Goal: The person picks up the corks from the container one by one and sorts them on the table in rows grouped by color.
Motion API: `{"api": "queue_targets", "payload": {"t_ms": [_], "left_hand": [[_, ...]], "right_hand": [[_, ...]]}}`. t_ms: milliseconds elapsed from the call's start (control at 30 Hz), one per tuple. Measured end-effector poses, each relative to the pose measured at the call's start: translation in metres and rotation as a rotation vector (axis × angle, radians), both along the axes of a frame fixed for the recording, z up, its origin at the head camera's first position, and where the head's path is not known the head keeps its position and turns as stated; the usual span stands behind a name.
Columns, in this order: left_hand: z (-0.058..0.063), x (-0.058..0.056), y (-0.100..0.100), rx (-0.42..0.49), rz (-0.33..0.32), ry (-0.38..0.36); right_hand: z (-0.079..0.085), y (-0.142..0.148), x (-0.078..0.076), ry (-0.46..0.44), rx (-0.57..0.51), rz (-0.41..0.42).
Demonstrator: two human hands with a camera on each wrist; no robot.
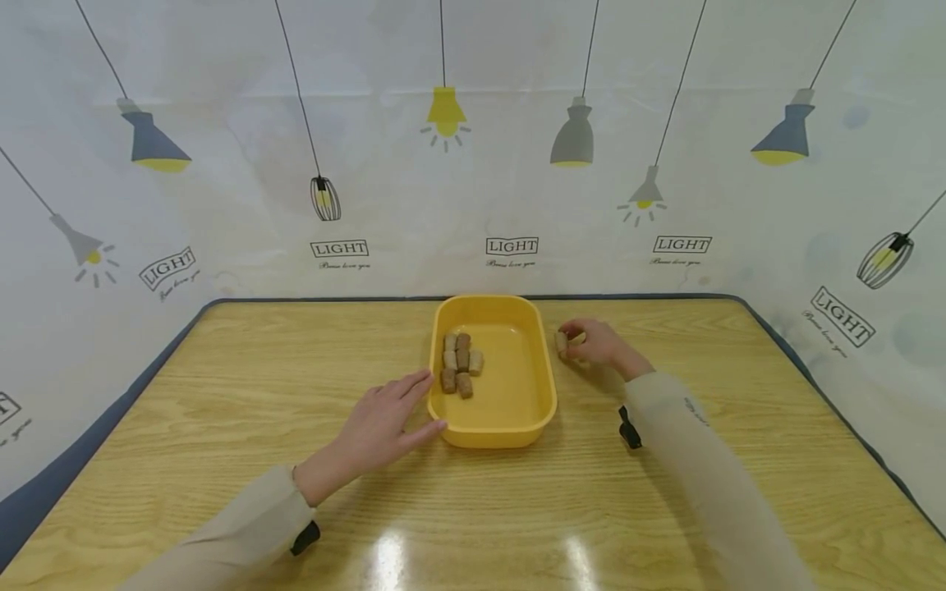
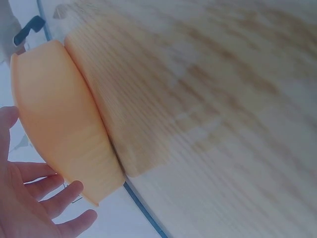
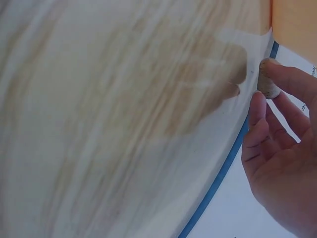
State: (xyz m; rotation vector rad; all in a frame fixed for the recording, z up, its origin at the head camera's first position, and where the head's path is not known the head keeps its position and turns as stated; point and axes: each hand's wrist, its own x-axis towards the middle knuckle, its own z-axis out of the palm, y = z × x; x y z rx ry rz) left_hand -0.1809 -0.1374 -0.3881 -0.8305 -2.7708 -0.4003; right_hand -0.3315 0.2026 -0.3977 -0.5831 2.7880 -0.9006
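Note:
A yellow plastic basin (image 1: pixel 517 430) stands toward the back of the table, with several brown and tan corks (image 1: pixel 463 359) grouped on the left side of its floor. To the right of the basin, my right hand (image 1: pixel 597 343) pinches a light cork (image 3: pixel 269 83) between thumb and fingers, just outside the rim. My left hand (image 1: pixel 373 427) is at the basin's left side, its fingers extended and the fingertips at the rim. In the left wrist view, those fingers (image 2: pixel 47 191) are spread alongside the basin's outer wall.
The wooden table (image 1: pixel 296 345) has a dark blue edge strip (image 1: pixel 332 299) at the back. Behind it hangs a pale backdrop (image 1: pixel 473 189) printed with lamps and lettering. A black strap end (image 1: pixel 629 428) sticks out by the right sleeve, another (image 1: pixel 305 538) by the left.

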Motion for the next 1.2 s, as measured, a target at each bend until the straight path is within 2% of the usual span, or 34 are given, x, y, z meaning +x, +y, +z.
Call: {"api": "queue_targets", "payload": {"t_ms": [467,700,867,1000,1200], "left_hand": [[0.000,0.001,0.001,0.000,0.000,0.010],[-0.001,0.001,0.000,-0.004,0.000,0.018],[0.000,0.001,0.000,0.000,0.000,0.017],[0.000,0.000,0.000,0.001,-0.004,0.021],[0.000,0.000,0.000,-0.007,-0.011,0.032]], "right_hand": [[-0.003,0.001,0.002,0.006,0.031,-0.011],[0.002,0.002,0.002,-0.014,0.024,-0.009],[0.018,0.002,-0.004,0.024,0.042,-0.003],[0.043,-0.007,-0.007,0.060,0.032,0.015],[0.075,-0.032,-0.010,0.052,0.020,0.003]]}}
